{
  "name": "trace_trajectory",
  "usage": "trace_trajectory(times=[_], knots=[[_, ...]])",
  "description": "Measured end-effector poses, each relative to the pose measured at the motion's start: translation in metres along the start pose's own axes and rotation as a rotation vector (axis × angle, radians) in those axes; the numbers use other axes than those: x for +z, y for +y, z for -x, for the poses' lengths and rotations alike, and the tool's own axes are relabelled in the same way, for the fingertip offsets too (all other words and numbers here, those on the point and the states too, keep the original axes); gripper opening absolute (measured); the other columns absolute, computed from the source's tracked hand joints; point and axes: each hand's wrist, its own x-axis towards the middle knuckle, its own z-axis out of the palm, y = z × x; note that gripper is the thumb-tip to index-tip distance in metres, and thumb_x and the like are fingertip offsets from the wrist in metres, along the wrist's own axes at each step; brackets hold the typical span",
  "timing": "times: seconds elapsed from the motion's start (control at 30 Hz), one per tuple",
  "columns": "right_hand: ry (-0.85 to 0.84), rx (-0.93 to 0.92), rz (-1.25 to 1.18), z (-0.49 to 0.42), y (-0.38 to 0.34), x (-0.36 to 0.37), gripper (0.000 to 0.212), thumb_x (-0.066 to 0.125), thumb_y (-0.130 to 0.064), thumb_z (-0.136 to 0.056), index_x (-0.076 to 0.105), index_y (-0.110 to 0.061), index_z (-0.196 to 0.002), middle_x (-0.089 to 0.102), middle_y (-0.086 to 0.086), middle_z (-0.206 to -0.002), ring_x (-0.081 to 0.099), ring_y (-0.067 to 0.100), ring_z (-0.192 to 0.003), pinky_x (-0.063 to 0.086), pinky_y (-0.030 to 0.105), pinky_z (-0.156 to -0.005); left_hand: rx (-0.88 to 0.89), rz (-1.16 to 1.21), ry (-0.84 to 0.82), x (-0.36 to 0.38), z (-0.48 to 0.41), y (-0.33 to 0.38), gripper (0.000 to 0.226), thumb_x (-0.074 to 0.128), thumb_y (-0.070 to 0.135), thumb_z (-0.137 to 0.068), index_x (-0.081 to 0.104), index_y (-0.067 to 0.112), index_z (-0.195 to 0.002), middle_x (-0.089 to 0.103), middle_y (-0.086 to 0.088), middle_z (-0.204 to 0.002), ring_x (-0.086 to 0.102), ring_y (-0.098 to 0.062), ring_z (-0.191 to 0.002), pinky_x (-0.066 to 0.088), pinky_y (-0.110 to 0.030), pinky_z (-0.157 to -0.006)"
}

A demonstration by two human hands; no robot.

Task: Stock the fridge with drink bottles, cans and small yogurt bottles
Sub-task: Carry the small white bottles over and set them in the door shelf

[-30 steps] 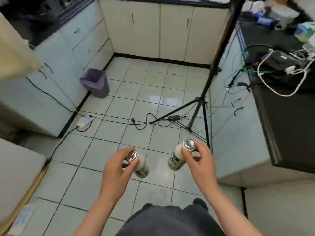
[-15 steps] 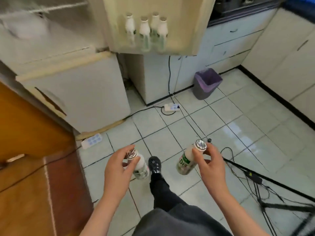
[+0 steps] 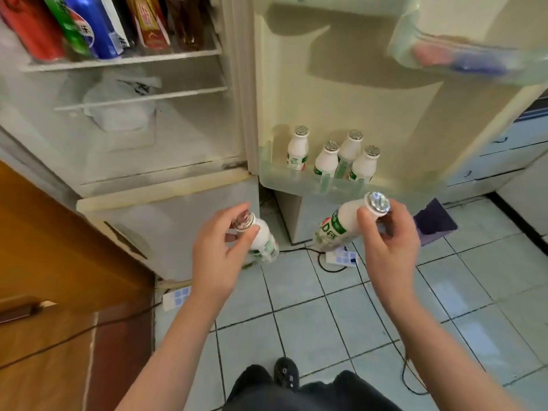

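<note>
Nearest, at btm of view: dark trousers (image 3: 296, 394) & one black shoe (image 3: 286, 373) on the pale tiled floor (image 3: 311, 321). Both bare forearms reach fwd over the tiles.

L grip (image 3: 219, 256) holds the left yogurt bottle (image 3: 264, 240). Thumb & fingers curl round its neck just under the foil cap. Bottle is tilted, base pointing down & to the right. R grip (image 3: 388, 247) holds the right yogurt bottle (image 3: 338, 226) the same way, pinched at the neck, foil cap up, base leaning down-left, green/white label showing. The 2 bottles are apart, both in the air in front of the fridge, lower than the door shelf.

On the floor past the hands: a white power strip (image 3: 341, 258) w/ black cable, seen just under the right bottle. A 2nd power strip (image 3: 176, 296) lies at the foot of the fridge, beside a wooden panel (image 3: 44, 247). A purple bin (image 3: 434, 221) shows just right of the R grip.

Lower fridge door (image 3: 178, 221) is closed. Upper fridge door (image 3: 341, 84) stands open to the right. Its btm door shelf (image 3: 296, 185) carries 4 small bottles (image 3: 326, 161) upright: 1 near the hinge end, 3 bunched close together toward the middle. The top door shelf (image 3: 468, 54) is blurred, w/ sth pink & blue in it; can't tell what.

Inside, far left, the top wire shelf (image 3: 118, 62) has cans & bottles (image 3: 95, 28) in a row: red, green, blue, then darker ones. On the shelf below lies a white plastic bag (image 3: 121, 105).
</note>
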Motion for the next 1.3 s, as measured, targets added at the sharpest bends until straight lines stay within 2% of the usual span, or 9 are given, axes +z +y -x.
trace_trajectory(times=[0.13,0.23,0.37,0.47,0.57,0.8,0.93,1.07,1.3], knots=[[0.12,-0.006,-0.034,-0.047,-0.006,0.026,0.02,0.058,-0.041,-0.085,0.059,-0.033,-0.103,0.059,-0.021,-0.095,0.056,-0.004,-0.09,0.042,0.004,-0.067,0.136,0.03,0.044,0.009,-0.065,0.017,0.032,0.062,0.026,-0.085,0.055,0.045,-0.111,0.057,0.025,-0.105,0.056,0.007,-0.097,0.045,-0.008,-0.078],[0.139,-0.004,-0.008,-0.073,-0.012,0.043,0.022,0.058,-0.038,-0.086,0.061,-0.024,-0.103,0.059,-0.018,-0.094,0.057,-0.002,-0.09,0.041,0.003,-0.066,0.24,0.014,0.059,0.015,-0.112,0.024,0.033,0.061,0.026,-0.085,0.06,0.032,-0.117,0.058,0.02,-0.103,0.06,-0.006,-0.095,0.052,-0.026,-0.08],[0.135,-0.006,0.004,-0.107,-0.02,0.064,0.02,0.061,-0.037,-0.085,0.059,-0.029,-0.103,0.061,-0.015,-0.097,0.059,-0.003,-0.091,0.042,0.002,-0.065,0.315,-0.022,0.047,0.025,-0.163,0.03,0.033,0.061,0.026,-0.086,0.064,0.021,-0.118,0.058,0.017,-0.104,0.062,-0.014,-0.095,0.054,-0.042,-0.082],[0.072,-0.022,0.074,-0.133,-0.024,0.079,0.02,0.065,-0.033,-0.085,0.059,-0.031,-0.104,0.059,-0.021,-0.095,0.057,-0.01,-0.09,0.041,0.0,-0.064,0.371,-0.078,0.014,0.035,-0.19,0.027,0.033,0.061,0.024,-0.085,0.064,0.018,-0.118,0.053,0.021,-0.101,0.06,-0.012,-0.092,0.054,-0.041,-0.082],[0.006,-0.041,0.174,-0.151,-0.019,0.094,0.026,0.065,-0.034,-0.085,0.062,-0.022,-0.107,0.062,-0.01,-0.097,0.058,-0.005,-0.089,0.044,0.004,-0.065,0.374,-0.102,-0.026,0.043,-0.205,0.018,0.032,0.064,0.02,-0.085,0.064,0.017,-0.118,0.056,0.015,-0.104,0.061,-0.015,-0.093,0.052,-0.034,-0.083],[-0.174,-0.092,0.429,-0.162,-0.001,0.114,0.042,0.061,-0.041,-0.086,0.059,-0.012,-0.117,0.063,0.001,-0.105,0.06,0.013,-0.091,0.055,0.033,-0.074,0.402,-0.222,-0.145,0.055,-0.223,0.0,0.032,0.066,0.017,-0.088,0.063,0.015,-0.12,0.066,-0.001,-0.111,0.062,-0.019,-0.097,0.049,-0.032,-0.083],[-0.146,-0.179,0.582,-0.168,0.0,0.121,0.045,0.061,-0.043,-0.086,0.06,-0.006,-0.111,0.063,0.004,-0.096,0.058,0.019,-0.085,0.044,0.03,-0.068,0.389,-0.291,-0.234,0.064,-0.224,-0.009,0.032,0.066,0.014,-0.088,0.064,0.013,-0.12,0.066,-0.005,-0.112,0.062,-0.021,-0.099,0.04,-0.022,-0.082],[-0.124,-0.168,0.66,-0.174,-0.003,0.123,0.04,0.06,-0.043,-0.088,0.061,-0.005,-0.102,0.061,0.006,-0.088,0.054,0.025,-0.082,0.041,0.035,-0.067,0.321,-0.325,-0.317,0.071,-0.222,-0.025,0.03,0.064,0.016,-0.089,0.064,0.014,-0.119,0.065,-0.004,-0.112,0.062,-0.022,-0.097,0.04,-0.023,-0.079],[-0.02,-0.05,0.634,-0.174,0.002,0.128,0.046,0.059,-0.045,-0.087,0.06,-0.005,-0.112,0.063,0.008,-0.097,0.054,0.026,-0.093,0.044,0.037,-0.072,0.275,-0.309,-0.362,0.071,-0.224,-0.042,0.034,0.064,0.018,-0.089,0.062,0.016,-0.122,0.064,-0.003,-0.117,0.061,-0.019,-0.102,0.038,-0.02,-0.083]])
